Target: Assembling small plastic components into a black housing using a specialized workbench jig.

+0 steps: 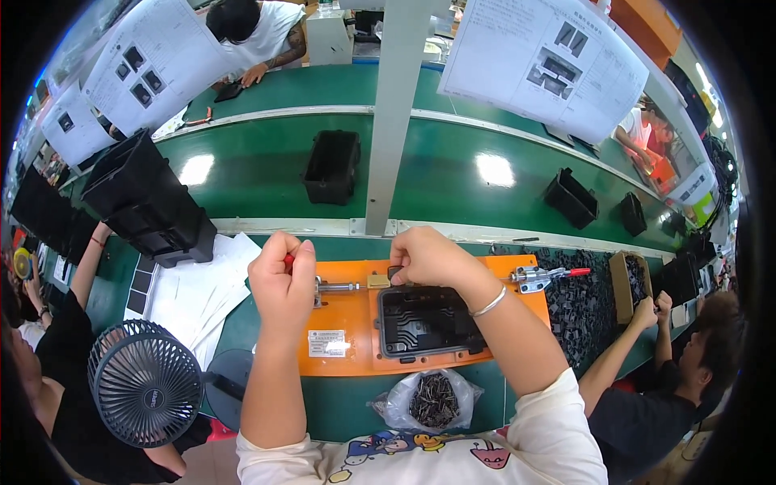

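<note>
Left hand (pixel 281 273) clenched round red clamp handle (pixel 288 261). Right hand (pixel 428 257) pinching small dark piece (pixel 394 273) by brass-coloured metal block (pixel 377 280). 1 black ribbed rectangular plastic box (pixel 428 323) sits on flat orange plate (pixel 361 311).

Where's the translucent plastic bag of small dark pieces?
In the head view, the translucent plastic bag sits low, just right of centre, between the flat orange board and the wearer's white printed shirt.

printed sheets (pixel 550 61), labelled orange plate (pixel 360 311), lettered fan (pixel 149 384)
</note>
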A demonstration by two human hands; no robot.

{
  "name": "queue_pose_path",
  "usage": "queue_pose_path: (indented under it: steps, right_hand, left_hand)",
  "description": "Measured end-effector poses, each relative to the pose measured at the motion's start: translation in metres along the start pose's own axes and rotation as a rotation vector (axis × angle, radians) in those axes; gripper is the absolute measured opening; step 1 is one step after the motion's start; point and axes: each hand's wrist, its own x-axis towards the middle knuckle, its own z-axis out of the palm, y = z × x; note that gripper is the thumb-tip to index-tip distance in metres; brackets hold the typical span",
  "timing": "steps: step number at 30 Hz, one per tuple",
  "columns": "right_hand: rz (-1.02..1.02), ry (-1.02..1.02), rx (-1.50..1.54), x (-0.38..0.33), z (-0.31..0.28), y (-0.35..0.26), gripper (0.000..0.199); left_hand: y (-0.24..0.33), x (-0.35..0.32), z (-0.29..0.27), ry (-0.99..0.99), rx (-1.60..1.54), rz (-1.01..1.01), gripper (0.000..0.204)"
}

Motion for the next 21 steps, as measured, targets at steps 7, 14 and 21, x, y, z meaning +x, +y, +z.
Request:
queue_pose_path:
  steps: [7,14,21]
  right_hand:
    - [0.046,-0.024,0.019,0.000,0.001,0.001,0.022]
    - [0.015,0.034,-0.019,-0.002,0.007,-0.002,0.022]
    - [0.030,0.067,0.066,-0.007,0.006,0.001,0.021]
  left_hand:
    - [-0.001,0.001,-0.003,-0.019,-0.026,-0.032,0.021]
    - [-0.001,-0.017,0.032,-0.169,0.426,0.094,0.013]
    - [-0.008,-0.020,0.037,-0.237,0.496,0.167,0.017]
